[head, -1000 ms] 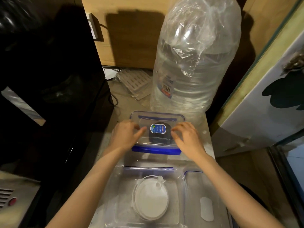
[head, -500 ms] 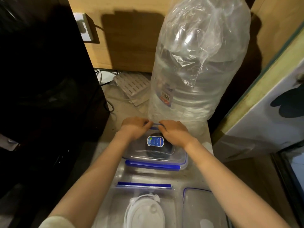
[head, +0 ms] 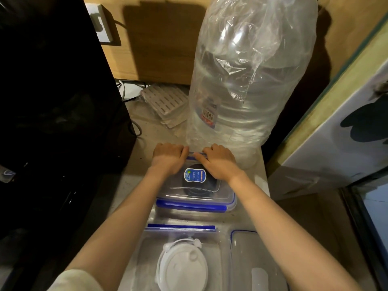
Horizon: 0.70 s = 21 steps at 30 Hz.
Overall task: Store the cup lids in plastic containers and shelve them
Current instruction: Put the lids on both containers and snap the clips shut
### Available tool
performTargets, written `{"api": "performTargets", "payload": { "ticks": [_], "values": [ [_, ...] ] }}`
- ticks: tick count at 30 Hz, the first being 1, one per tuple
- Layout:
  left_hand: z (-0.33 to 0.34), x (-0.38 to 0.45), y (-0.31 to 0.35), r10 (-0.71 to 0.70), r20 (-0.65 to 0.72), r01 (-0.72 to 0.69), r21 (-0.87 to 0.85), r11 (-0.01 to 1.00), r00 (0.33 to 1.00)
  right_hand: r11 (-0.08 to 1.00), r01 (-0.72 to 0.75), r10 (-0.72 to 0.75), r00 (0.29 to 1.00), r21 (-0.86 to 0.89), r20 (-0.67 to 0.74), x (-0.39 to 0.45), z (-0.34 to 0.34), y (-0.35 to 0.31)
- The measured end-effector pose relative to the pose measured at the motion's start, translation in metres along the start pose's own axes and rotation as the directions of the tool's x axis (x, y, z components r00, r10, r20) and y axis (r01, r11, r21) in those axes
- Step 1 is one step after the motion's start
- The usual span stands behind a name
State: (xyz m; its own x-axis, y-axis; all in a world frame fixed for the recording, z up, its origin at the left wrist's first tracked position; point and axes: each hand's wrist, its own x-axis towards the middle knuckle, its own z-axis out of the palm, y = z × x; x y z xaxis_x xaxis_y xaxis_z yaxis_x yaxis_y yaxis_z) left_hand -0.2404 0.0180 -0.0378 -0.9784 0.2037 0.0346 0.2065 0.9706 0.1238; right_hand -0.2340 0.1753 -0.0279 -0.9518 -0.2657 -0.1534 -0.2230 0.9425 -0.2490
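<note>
A clear plastic container (head: 227, 198) with blue clips and a blue label on its cover sits on the counter, with a dark cup lid (head: 210, 185) inside. My left hand (head: 168, 158) and my right hand (head: 218, 162) both rest on its far edge, fingers curled over the far blue clip. Nearer to me stands an open container (head: 222, 259) holding a white cup lid (head: 182, 267). A loose clear container cover (head: 254, 269) lies to its right.
A big clear water bottle (head: 247, 80) wrapped in plastic film stands just behind the container. A black appliance (head: 52, 101) fills the left side. White slotted trays (head: 165, 101) and cables lie at the back. A cabinet side (head: 336, 122) rises on the right.
Both hands moved from the sides of the labelled container to its far edge and curled over the far clip. The view shifted forward.
</note>
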Motion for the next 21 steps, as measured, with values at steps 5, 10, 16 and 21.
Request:
{"api": "performTargets", "payload": {
  "ticks": [5, 10, 16, 21],
  "values": [
    [0.002, 0.0, -0.003, -0.05, -0.028, 0.047, -0.104, 0.993, 0.998, 1.0, 0.026, -0.026, 0.997, 0.0, -0.069, -0.001, 0.009, 0.001],
    [0.005, -0.003, -0.005, 0.037, -0.237, -0.066, -0.116, 0.991, 0.971, 0.997, 0.071, -0.077, 0.981, -0.039, -0.175, -0.004, 0.013, 0.003],
    [0.003, -0.003, -0.004, 0.029, -0.221, -0.042, -0.055, 0.998, 0.975, 0.988, 0.126, -0.102, 0.965, 0.086, -0.24, -0.004, 0.012, 0.002],
    [0.001, -0.006, -0.001, 0.006, -0.169, -0.026, -0.115, 0.993, 0.986, 0.993, 0.106, -0.09, 0.957, 0.044, -0.276, -0.008, 0.014, -0.001]
  ]
}}
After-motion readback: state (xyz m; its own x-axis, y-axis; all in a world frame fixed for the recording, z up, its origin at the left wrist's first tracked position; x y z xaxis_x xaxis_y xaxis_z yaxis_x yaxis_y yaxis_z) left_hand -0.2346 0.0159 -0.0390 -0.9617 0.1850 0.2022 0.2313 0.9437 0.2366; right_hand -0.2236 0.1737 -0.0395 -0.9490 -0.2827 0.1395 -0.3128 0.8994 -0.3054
